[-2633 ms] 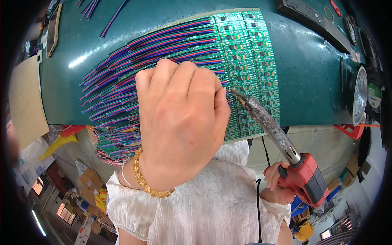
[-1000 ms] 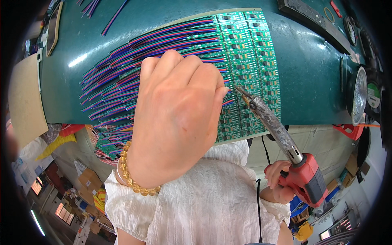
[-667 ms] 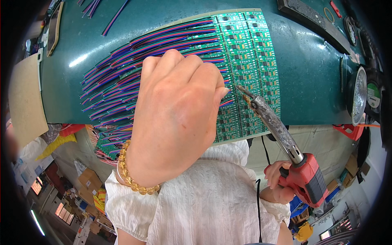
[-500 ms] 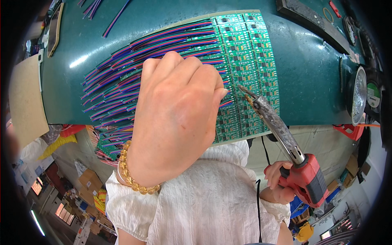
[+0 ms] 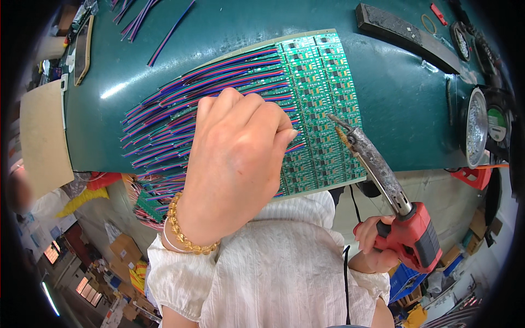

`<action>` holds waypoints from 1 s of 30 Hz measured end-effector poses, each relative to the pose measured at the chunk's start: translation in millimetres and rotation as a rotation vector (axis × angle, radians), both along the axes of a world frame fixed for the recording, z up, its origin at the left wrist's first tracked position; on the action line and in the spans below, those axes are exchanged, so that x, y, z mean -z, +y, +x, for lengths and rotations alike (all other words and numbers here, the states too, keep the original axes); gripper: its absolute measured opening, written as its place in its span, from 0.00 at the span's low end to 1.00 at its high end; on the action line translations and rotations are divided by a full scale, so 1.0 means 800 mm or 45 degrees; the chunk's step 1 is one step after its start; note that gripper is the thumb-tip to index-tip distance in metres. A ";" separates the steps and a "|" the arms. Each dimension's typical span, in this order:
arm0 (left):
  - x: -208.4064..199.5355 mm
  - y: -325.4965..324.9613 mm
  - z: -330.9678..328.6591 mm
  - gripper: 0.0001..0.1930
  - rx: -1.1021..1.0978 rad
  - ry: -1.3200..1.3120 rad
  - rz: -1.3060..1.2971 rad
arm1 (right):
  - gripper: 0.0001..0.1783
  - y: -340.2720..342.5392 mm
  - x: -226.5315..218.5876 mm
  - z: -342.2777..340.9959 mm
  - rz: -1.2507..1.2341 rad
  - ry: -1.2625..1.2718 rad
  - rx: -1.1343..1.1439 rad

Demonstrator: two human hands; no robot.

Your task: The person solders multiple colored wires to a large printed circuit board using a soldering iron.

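Two hands over one sheet of small circuit boards.

My right hand (image 5: pixel 377 243), nearest me below the desk's edge, is closed round the red grip of a soldering iron (image 5: pixel 383 180); its long crusted barrel runs up and to the left, its tip over the green panel of circuit boards (image 5: pixel 322 82). My left hand (image 5: pixel 235 164), wearing a yellow bead bracelet (image 5: pixel 183 235), is curled above the red, blue and purple wires (image 5: pixel 180 104) beside the panel, fingertips hidden, so I cannot tell what it pinches. Both lie flat on the dark green desk (image 5: pixel 404 104). No container holds any of them.
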State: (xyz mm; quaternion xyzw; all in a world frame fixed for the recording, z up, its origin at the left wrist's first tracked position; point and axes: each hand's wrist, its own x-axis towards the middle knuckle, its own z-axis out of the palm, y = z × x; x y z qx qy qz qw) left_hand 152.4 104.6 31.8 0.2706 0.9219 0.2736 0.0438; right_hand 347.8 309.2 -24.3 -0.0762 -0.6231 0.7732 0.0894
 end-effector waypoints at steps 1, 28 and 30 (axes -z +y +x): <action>-0.002 -0.002 0.000 0.05 -0.001 0.000 0.019 | 0.47 0.000 -0.002 -0.001 -0.004 0.013 -0.001; -0.015 -0.013 0.049 0.07 -0.091 -0.207 0.437 | 0.41 -0.012 -0.021 -0.006 0.029 0.025 0.222; 0.003 -0.006 0.050 0.07 -0.121 -0.039 0.290 | 0.42 -0.013 -0.019 -0.002 0.032 0.039 0.215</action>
